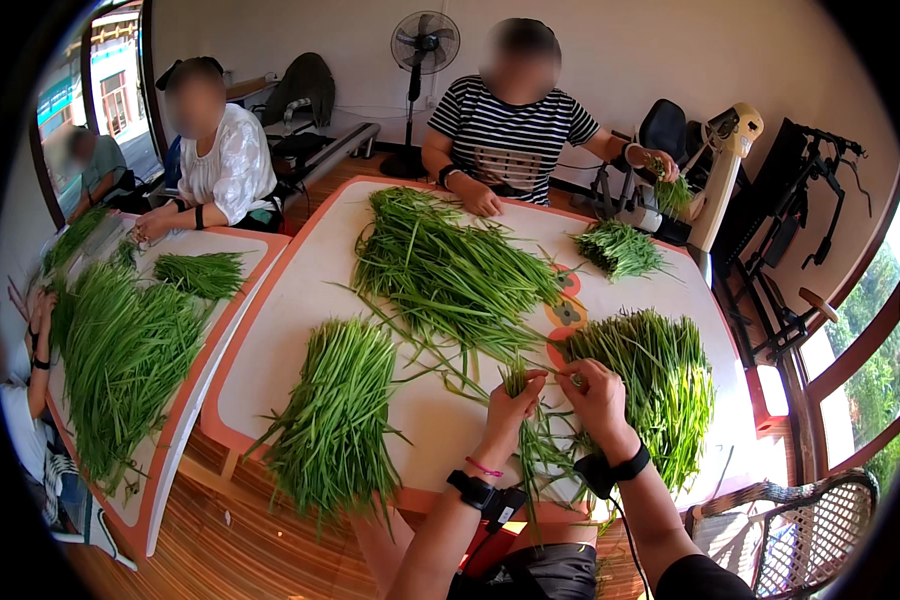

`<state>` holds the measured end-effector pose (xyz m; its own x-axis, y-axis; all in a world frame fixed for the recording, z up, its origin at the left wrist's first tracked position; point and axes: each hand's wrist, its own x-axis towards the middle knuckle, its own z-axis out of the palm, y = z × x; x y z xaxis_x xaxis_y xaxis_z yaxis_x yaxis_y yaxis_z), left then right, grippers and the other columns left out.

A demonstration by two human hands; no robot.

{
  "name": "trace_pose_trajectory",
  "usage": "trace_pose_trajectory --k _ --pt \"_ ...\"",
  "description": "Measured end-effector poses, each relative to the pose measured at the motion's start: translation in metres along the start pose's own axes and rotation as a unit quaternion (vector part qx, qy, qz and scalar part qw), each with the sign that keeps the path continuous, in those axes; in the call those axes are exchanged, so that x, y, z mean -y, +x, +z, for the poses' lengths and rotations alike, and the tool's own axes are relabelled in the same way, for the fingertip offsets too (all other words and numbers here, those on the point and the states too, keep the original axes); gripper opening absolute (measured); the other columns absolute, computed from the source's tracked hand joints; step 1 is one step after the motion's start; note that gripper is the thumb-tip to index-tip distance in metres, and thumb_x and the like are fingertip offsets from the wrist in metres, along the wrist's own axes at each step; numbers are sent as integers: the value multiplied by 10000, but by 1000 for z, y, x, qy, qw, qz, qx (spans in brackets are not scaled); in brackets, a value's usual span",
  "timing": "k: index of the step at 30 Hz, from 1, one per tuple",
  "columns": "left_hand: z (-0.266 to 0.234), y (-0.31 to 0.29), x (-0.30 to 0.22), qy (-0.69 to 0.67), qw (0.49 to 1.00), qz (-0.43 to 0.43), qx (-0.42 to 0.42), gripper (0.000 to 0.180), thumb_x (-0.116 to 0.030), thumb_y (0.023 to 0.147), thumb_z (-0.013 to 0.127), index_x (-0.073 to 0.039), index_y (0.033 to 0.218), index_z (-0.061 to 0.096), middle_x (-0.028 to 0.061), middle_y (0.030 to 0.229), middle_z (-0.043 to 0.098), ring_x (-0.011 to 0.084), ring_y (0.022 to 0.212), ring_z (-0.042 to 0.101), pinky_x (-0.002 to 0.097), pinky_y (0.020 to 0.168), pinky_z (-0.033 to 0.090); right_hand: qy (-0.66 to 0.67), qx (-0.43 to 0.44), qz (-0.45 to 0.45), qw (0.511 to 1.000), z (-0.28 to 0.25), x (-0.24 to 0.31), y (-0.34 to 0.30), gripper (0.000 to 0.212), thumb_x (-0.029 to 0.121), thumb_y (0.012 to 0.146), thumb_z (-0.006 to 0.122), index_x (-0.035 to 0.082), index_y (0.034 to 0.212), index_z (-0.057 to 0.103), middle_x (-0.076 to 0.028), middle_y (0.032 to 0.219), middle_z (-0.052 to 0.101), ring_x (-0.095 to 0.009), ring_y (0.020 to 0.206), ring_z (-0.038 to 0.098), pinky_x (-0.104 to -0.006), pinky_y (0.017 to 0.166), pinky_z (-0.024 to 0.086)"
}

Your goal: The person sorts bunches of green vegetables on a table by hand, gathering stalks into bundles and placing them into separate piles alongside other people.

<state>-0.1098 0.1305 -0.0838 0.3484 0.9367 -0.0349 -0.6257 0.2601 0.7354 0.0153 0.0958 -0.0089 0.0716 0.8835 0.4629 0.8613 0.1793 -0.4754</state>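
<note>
My left hand (513, 408) is closed round a small bunch of garlic chives (538, 450), long thin green leaves that hang down below it toward my lap. Close beside it, my right hand (592, 392) has its fingertips pinched together; what lies between them is too small to make out. Under and beyond my right hand rests a thick, evenly laid pile of garlic chives (660, 390). Another neat pile (335, 410) lies to the left, its leaf ends hanging over the table's near edge. A large loose heap (440, 265) spreads across the middle of the table.
The white table (270, 330) has an orange rim. Across it, a person in a striped shirt (510, 135) holds some chives above a small pile (620, 250). At left, people work at a second table with more chives (130, 340). A wicker chair (810, 540) stands near right.
</note>
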Motion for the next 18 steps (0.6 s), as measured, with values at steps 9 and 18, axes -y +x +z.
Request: trace_pose_trajectory --k 9,18 --pt "-2 1 -3 -20 999 -3 -27 273 -260 854 622 0 933 653 -74 560 389 29 491 299 207 458 202 11 8 26 1000 19 9 -23 147 224 775 668 87 810 628 -49 693 651 -218 523 605 -320 476 457" --pt "-16 8 -3 -105 991 34 -80 322 -324 878 591 -15 965 594 -69 620 367 42 557 352 192 477 250 46 94 18 994 9 12 -67 168 258 789 656 91 790 661 -103 564 593 -285 510 588 -360 473 464"
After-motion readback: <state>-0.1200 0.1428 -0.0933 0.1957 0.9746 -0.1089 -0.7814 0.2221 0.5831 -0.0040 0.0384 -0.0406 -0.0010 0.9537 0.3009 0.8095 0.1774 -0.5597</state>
